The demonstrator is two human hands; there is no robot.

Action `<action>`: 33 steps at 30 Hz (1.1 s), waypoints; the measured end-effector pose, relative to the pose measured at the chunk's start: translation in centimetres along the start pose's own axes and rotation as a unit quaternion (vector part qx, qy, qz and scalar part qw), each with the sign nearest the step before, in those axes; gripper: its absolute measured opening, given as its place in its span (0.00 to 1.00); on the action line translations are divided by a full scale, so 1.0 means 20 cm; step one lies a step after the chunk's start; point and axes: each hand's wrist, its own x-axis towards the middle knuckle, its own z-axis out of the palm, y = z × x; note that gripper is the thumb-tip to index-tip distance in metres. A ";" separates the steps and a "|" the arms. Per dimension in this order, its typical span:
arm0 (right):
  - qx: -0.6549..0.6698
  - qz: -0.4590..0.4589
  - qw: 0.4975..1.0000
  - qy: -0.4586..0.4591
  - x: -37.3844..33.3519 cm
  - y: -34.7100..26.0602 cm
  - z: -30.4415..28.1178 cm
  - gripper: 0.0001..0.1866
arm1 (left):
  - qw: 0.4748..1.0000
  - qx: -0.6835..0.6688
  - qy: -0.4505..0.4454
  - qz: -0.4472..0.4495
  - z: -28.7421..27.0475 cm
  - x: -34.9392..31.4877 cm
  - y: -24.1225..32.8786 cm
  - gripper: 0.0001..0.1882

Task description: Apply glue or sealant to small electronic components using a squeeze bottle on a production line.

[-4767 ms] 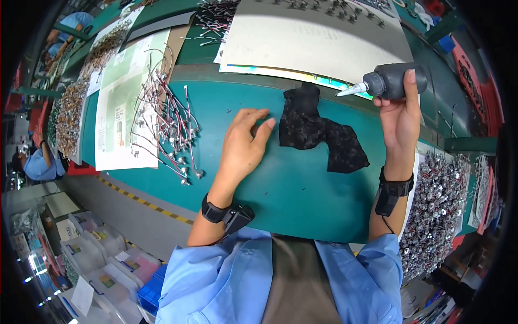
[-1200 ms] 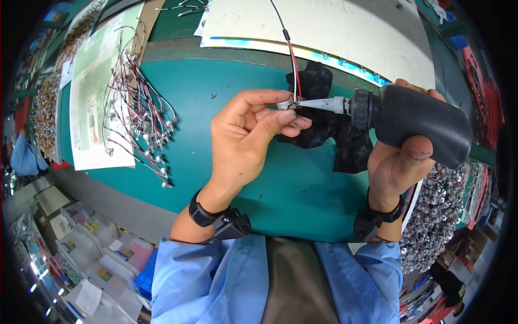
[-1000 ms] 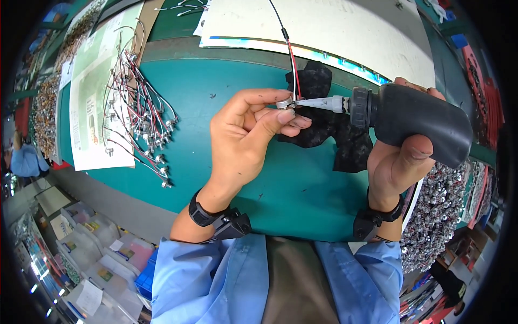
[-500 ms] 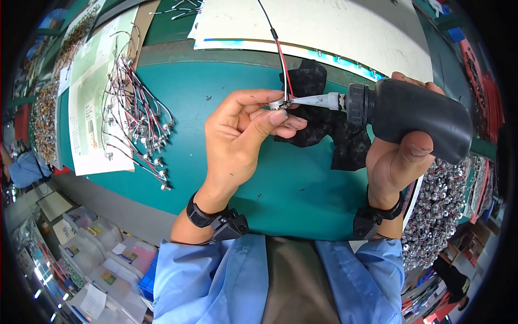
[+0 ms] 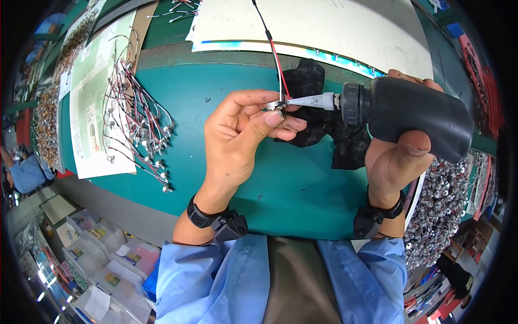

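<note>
Between the thumb and fingers of my left hand (image 5: 237, 132) is a small round silver part with wires (image 5: 274, 106). Its red, white and black leads run up and away toward the far edge. My right hand (image 5: 396, 156) is wrapped round a black squeeze bottle (image 5: 421, 116), held on its side. The bottle's pale tapered nozzle (image 5: 313, 101) points left, its tip at the wired part, by the base of the leads. Whether anything comes out of the tip is too small to tell. Under both hands lies a black stained cloth (image 5: 345, 135) on the green work surface (image 5: 183, 102).
On the left, a bundle of similar wired parts (image 5: 143, 124) lies partly over a printed cardboard sheet (image 5: 89, 124). A large pale board (image 5: 313, 27) spans the far side. Many silver parts are heaped at the right (image 5: 434, 216). Plastic bins (image 5: 102, 243) stand at lower left.
The wired part and the nozzle have shifted very slightly left together, the tip staying at the part. Both hands keep their grips.
</note>
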 end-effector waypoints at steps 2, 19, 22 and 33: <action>0.003 0.001 1.000 0.005 0.00 0.00 0.01 0.39 | 1.000 -0.003 -0.007 0.001 0.00 0.00 -0.01 0.10; 0.010 0.007 1.000 -0.009 0.00 -0.01 -0.02 0.39 | 0.999 -0.006 -0.021 -0.033 -0.01 0.00 0.01 0.11; 0.003 0.015 1.000 -0.013 0.00 -0.01 -0.02 0.39 | 0.999 -0.007 -0.022 -0.033 -0.01 0.00 0.01 0.12; -0.014 -0.001 1.000 -0.010 0.00 -0.01 -0.02 0.39 | 0.996 -0.054 -0.032 -0.058 -0.02 0.00 0.01 0.12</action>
